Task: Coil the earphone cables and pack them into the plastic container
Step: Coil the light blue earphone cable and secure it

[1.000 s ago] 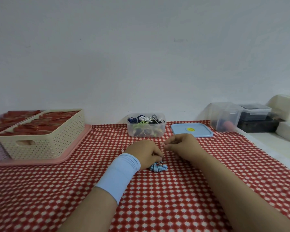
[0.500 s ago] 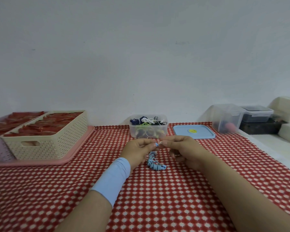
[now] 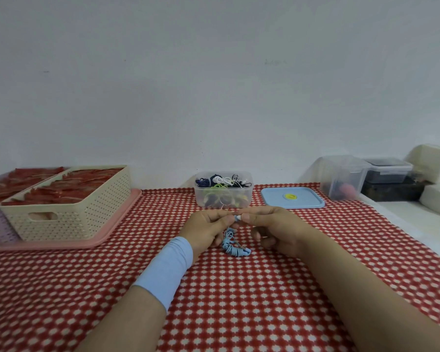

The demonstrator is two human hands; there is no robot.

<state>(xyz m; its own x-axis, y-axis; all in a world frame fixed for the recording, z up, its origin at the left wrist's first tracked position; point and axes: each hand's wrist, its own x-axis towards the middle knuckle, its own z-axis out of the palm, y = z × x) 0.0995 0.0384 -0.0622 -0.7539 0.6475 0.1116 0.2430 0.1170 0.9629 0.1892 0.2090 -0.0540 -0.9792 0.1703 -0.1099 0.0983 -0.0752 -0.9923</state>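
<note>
1. Now the left hand and the right hand meet at the middle of the view. Each pinches the pale blue earbud narrowly between thumb and fingertip, and the other fingers curl loosely.
2. From that shared pinch the earphone cable hangs toward 6 o'clock. Its lower part lies as a loose bundle on the checked tablecloth, just under the hands and between the two wrists.
3. The step in hand looks like finding a clean end to wind from. To do it well, one hand should anchor the earbud while the other draws the cable into even loops of one size, with light tension so no loop twists or slips.
4. The bundle already looks partly wound, though how tidy it is cannot be told. Any snag is better eased out before winding tighter.
5. The plastic container stands open at 12 o'clock from the hands, near them, with other coiled earphones inside. Its blue lid lies flat at 1 o'clock, just beside it.
6. A finished coil needs pinching across all its loops for the short carry, or it may spring open.
</note>
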